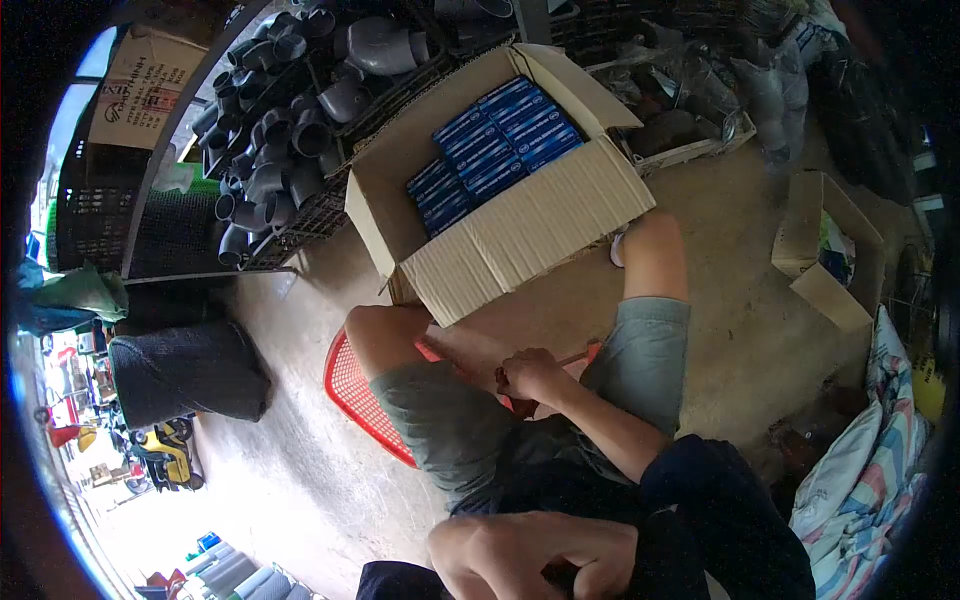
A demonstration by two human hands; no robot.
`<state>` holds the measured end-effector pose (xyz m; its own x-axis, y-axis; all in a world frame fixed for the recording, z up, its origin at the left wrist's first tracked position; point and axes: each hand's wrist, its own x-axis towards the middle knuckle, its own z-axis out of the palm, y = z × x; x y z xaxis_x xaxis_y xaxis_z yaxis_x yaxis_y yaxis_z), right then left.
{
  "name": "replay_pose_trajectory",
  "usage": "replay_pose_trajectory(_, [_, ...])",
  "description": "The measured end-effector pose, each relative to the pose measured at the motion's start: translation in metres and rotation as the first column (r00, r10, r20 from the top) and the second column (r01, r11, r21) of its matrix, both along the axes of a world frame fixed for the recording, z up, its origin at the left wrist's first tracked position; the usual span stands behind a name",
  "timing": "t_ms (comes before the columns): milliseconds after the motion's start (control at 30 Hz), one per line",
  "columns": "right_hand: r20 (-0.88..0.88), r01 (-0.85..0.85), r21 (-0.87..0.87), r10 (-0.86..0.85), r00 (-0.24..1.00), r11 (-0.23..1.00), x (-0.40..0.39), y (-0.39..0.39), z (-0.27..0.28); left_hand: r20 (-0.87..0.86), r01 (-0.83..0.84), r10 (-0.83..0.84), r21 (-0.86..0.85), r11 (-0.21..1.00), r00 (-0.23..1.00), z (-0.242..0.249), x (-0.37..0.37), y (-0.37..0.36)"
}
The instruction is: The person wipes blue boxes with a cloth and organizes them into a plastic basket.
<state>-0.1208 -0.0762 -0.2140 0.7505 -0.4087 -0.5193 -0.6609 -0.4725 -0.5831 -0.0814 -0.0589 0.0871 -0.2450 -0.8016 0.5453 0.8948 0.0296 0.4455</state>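
My right hand (532, 378) reaches down between my knees, fingers curled around a small dark-red object that I cannot identify, just above the red plastic basket (350, 385) under my legs. Close to the camera at the bottom edge, my left hand (520, 555) is a fist; whether anything is inside it is hidden. An open cardboard box (530, 230) stands in front of my knees, and rows of blue packets (490, 150) fill its far half.
A black crate of grey pipe elbows (285, 130) stands at the upper left behind the box. A smaller open carton (825, 250) lies to the right. A dark bag (185, 370) sits at left, striped cloth (860, 470) at lower right, on a concrete floor.
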Motion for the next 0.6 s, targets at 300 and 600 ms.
replay_pose_trajectory(300, [-0.015,-0.033,0.042,0.034,0.999,0.999,0.003,0.002,-0.017,0.138,0.173,-0.131,-0.356,0.918,0.982,-0.031,0.028,-0.038])
replay_pose_trajectory(600, [0.133,0.219,0.105,-0.232,0.964,0.97,0.0,-0.004,0.008,0.94,-0.415,0.046,0.105,0.904,0.339,-0.056,0.112,-0.124])
